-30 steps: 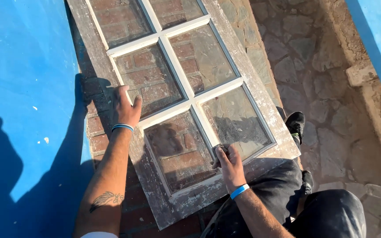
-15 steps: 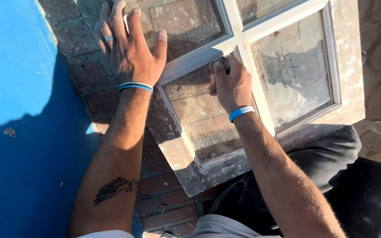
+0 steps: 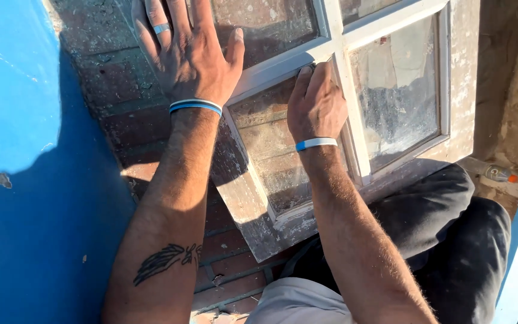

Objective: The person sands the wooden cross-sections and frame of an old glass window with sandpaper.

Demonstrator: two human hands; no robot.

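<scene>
Nearest the camera, dark trousers (image 3: 451, 240) cover the person's legs, and a tattooed left forearm reaches up over the brick floor (image 3: 223, 264) beside a blue wall (image 3: 25, 180). The window frame (image 3: 247, 204) leans tilted across the bricks, its lower edge against the legs. The right hand (image 3: 316, 105), with a blue wristband, rests on the lower pane (image 3: 271, 156), fingers curled at the white crossbar (image 3: 271, 72); whether it grips anything I cannot tell. Farther up, the left hand (image 3: 190, 51) lies flat and spread wide on the upper pane (image 3: 265, 24), holding nothing.
</scene>
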